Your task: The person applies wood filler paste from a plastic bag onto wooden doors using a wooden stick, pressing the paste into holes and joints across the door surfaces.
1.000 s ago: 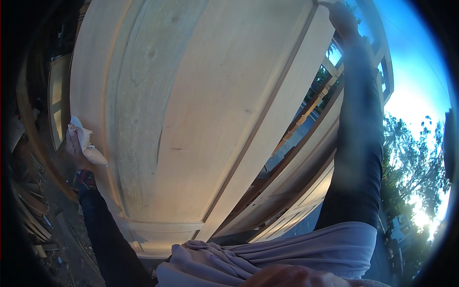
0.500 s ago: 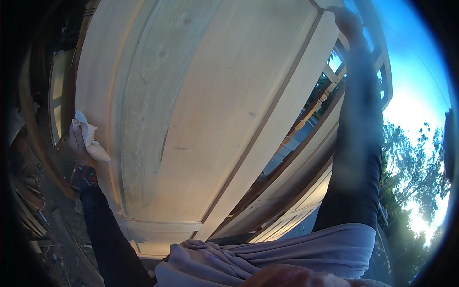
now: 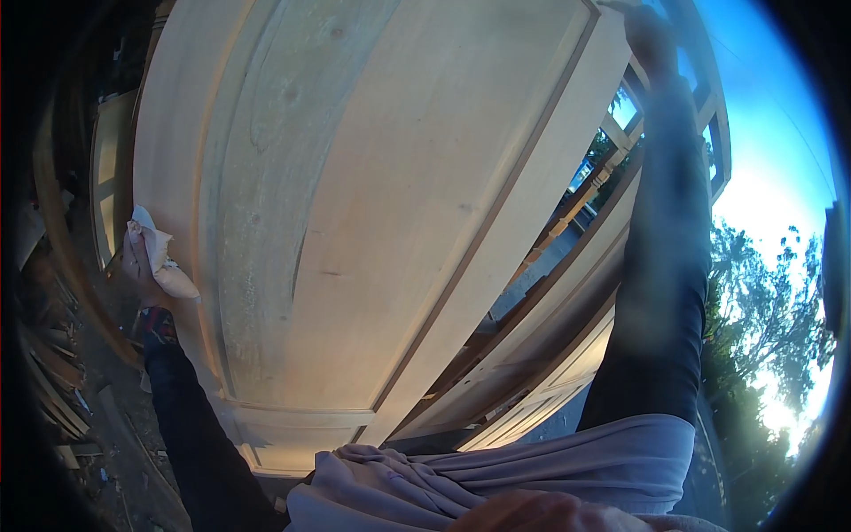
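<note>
Outdoors, in daylight, with clear blue sky (image 3: pixel 776 97) at upper right, brightening to a low white glare (image 3: pixel 782 417) behind leafy trees (image 3: pixel 749 275). At far left, dim brown ground (image 3: pixel 106 372) strewn with wood scraps (image 3: pixel 55 386), and above these a pale panelled board (image 3: pixel 106 168) patched with warm light. At right, an open wooden frame (image 3: pixel 719 133) against the sky.

The top edge of my view is cutting off the long, pale, panelled wooden door (image 3: pixel 390 222); my bare right hand (image 3: pixel 651 40) is blurring there. The crumpled off-white sheet (image 3: pixel 161 253) I'm holding is hiding fingers of my bare left hand (image 3: pixel 136 266).
</note>
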`<state>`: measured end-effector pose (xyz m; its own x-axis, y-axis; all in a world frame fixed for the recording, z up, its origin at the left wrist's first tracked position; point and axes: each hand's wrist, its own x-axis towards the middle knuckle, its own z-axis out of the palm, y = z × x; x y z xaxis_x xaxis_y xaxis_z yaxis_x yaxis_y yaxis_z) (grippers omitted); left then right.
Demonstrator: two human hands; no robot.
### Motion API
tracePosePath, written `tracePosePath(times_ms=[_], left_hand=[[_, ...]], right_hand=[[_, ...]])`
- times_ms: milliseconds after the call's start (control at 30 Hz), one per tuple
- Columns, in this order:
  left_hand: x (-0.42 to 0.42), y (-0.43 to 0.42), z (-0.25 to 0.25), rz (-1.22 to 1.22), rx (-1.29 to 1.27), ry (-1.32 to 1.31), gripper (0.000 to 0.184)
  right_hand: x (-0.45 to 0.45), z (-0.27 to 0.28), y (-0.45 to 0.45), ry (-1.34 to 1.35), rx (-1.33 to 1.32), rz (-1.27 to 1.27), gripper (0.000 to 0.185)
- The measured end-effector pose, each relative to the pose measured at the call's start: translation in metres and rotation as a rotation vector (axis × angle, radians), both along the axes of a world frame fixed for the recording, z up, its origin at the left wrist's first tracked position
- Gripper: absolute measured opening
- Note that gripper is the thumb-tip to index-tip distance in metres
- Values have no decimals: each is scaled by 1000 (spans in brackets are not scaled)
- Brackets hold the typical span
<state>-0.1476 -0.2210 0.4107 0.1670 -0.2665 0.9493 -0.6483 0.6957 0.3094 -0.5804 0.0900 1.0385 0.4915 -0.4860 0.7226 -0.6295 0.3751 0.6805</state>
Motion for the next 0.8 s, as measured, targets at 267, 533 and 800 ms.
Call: tracePosePath(times_ms=[267, 533, 800], left_hand=[[-3, 7, 5, 210, -104, -81, 38], [-8, 3, 3, -176, 87, 329, 51], [-4, 9, 7, -390, 299, 495, 41]], right_hand=[[-27, -11, -16, -722, -86, 276, 14], [-24, -3, -55, -865, -181, 292, 19], [-26, 0, -54, -910, -179, 315, 21]])
